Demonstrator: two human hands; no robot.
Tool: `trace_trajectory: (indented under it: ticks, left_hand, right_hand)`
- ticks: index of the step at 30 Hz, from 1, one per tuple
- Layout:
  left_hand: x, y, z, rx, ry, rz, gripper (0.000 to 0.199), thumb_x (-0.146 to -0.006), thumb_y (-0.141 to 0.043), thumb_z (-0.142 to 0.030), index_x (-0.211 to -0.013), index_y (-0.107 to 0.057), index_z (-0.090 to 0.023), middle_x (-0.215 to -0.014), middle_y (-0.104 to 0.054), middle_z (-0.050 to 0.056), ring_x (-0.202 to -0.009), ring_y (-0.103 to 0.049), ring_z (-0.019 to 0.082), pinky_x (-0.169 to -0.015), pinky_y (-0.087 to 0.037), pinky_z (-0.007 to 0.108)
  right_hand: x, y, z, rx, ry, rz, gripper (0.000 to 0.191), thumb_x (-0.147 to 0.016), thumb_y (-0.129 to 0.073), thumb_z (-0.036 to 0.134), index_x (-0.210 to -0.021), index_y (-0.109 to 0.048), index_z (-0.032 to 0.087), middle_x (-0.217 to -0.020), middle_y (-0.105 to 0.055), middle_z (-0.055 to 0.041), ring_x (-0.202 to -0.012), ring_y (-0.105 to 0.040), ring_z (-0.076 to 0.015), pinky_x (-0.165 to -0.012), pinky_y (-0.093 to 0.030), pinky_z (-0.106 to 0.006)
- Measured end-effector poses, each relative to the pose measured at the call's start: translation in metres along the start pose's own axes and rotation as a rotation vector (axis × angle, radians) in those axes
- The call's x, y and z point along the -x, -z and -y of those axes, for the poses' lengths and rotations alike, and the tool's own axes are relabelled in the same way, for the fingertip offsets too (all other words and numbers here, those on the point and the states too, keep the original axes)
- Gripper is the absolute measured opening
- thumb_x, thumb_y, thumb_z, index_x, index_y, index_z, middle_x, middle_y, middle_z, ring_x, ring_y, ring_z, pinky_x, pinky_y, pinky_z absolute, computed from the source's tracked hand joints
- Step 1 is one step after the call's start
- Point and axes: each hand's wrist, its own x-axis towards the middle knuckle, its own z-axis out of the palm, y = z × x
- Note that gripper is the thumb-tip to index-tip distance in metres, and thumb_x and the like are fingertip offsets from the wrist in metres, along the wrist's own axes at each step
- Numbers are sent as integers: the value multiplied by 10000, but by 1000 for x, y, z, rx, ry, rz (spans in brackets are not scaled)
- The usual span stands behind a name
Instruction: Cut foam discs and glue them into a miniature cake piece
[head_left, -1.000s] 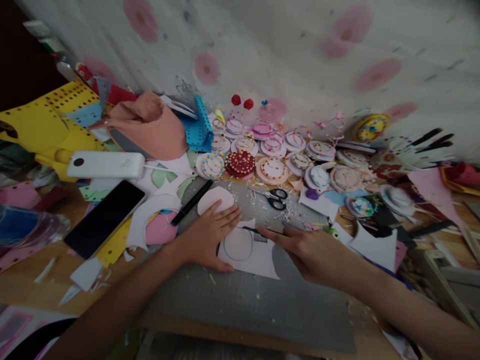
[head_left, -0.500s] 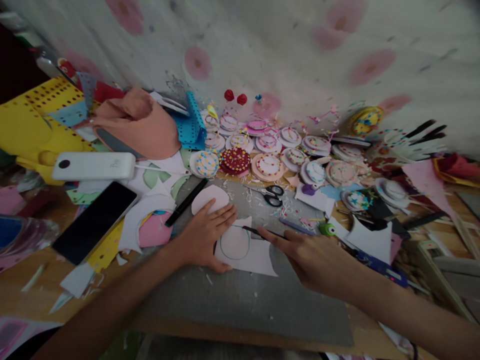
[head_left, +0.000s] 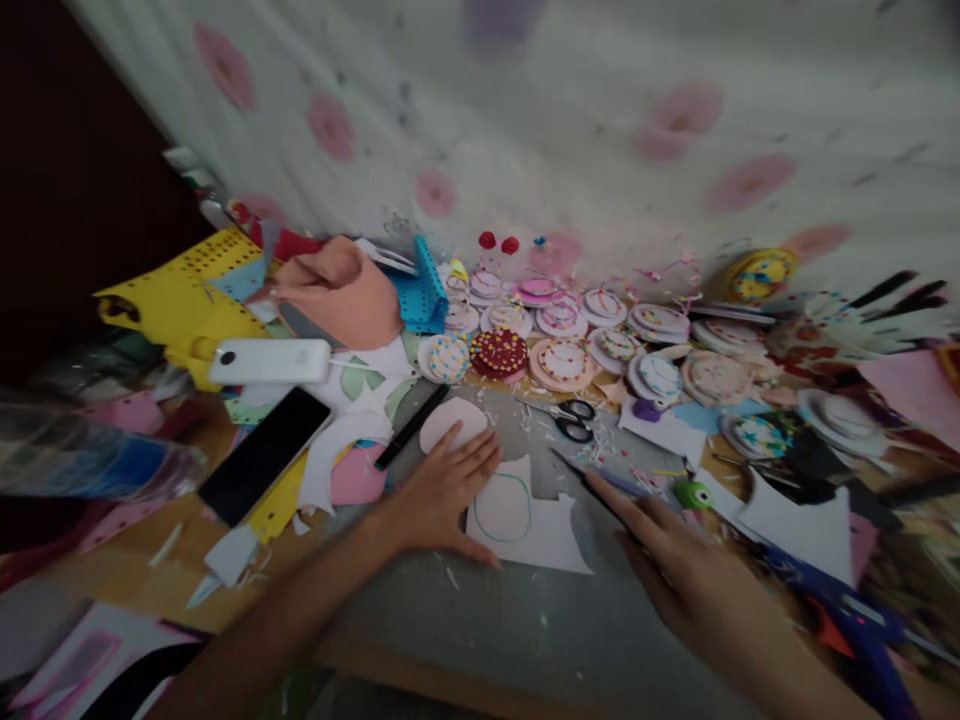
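My left hand (head_left: 446, 490) lies flat with its fingers stretched out. It presses on the left edge of a white sheet (head_left: 555, 540) of card or foam, which bears a green outline of a rounded shape (head_left: 502, 508). Its fingertips overlap a loose white disc (head_left: 451, 422) just behind. My right hand (head_left: 667, 545) grips a black craft knife (head_left: 600, 490), its thin pointed blade aimed up and left, to the right of the sheet and apart from it. Black-handled scissors (head_left: 576, 421) rest behind the knife. A black pen-like stick (head_left: 411, 428) lies left of the disc.
Several small beaded hats (head_left: 501, 353) crowd the back of the grey mat (head_left: 480, 620). On the left are a phone (head_left: 266, 455), a white power bank (head_left: 270, 361) and a bottle (head_left: 97, 455). A blue glue gun (head_left: 832, 595) lies at the right among white offcuts (head_left: 806, 520).
My right hand has drawn the knife away from the green outline, off to the right of the sheet. My left hand stays on the sheet. The whole view has shifted.
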Motion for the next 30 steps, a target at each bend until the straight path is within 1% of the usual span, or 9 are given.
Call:
trace_trajectory:
  ticks: [3, 7, 10, 13, 17, 21, 23, 26, 30]
  left_hand:
    - [25, 21, 1, -40, 97, -128, 880, -847, -535, -647, -1515, -237, -157, -1574, -292, 179, -1457, -273, 295, -1207, -72, 501]
    - [93, 54, 19, -179, 576, -414, 531, -929, -497, -438, -1393, -435, -187, -1430, -477, 155, -1339, -424, 291, -1134, -295, 440]
    - [145, 67, 39, -214, 930, -463, 678, -813, -610, -527, -1350, -467, -138, -1354, -484, 199, -1276, -428, 392, -1086, -311, 529]
    - [173, 69, 53, -161, 1004, -462, 700, -747, -661, -567, -1269, -525, -121, -1244, -550, 190, -1187, -495, 387, -1026, -377, 503]
    - [174, 70, 63, -87, 1050, -506, 743, -629, -742, -614, -1171, -581, -133, -1146, -598, 184, -1121, -536, 400, -976, -410, 489]
    - [165, 76, 61, -10, 1091, -628, 695, -526, -810, -575, -1055, -605, -175, -1086, -612, 159, -1118, -534, 420, -979, -390, 502]
    - [162, 78, 57, 56, 1099, -712, 667, -536, -812, -547, -1053, -574, -200, -1095, -613, 132, -1091, -561, 385, -949, -414, 473]
    - [160, 81, 52, 196, 1117, -852, 644, -570, -804, -497, -1073, -510, -224, -1056, -628, 86, -1020, -606, 328, -882, -450, 428]
    - [151, 83, 44, 403, 1182, -1051, 600, -580, -797, -464, -1024, -479, -215, -1039, -609, 76, -1035, -593, 302, -850, -449, 392]
  right_hand:
    - [3, -28, -2, 55, -56, -71, 664, -940, -384, 104, -1546, -194, 296, -935, -626, -82, -685, -668, -206, -575, -510, -298]
    - [3, -58, -6, 82, -60, -128, 654, -936, -376, 99, -1541, -211, 285, -942, -607, -88, -773, -667, -236, -629, -544, -340]
    - [-1, -62, -8, 142, -55, -212, 602, -949, -415, 183, -1521, -270, 301, -974, -614, -110, -810, -655, -288, -636, -546, -401]
    - [-7, -58, -1, 129, -22, -329, 589, -950, -453, 257, -1512, -279, 284, -1124, -595, -165, -920, -638, -344, -686, -540, -463]
    - [-14, -61, 22, 0, 235, -334, 585, -918, -491, 228, -1480, -337, 286, -1220, -604, -146, -1056, -621, -317, -805, -535, -444]
    - [-16, -81, 39, 106, 490, -353, 581, -878, -534, 205, -1431, -435, 351, -1329, -594, -110, -1138, -600, -319, -876, -514, -481]
    - [-14, -91, 39, 151, 488, -344, 677, -866, -506, 117, -1464, -376, 407, -1382, -563, -93, -1184, -580, -318, -914, -497, -504]
    - [-13, -96, 35, 152, 334, -309, 839, -835, -451, 0, -1507, -245, 457, -1419, -528, -90, -1223, -555, -332, -923, -492, -534]
    - [-25, -73, 50, -116, 226, -322, 741, -879, -445, 31, -1490, -290, 420, -1420, -489, -108, -1253, -523, -336, -958, -483, -545]
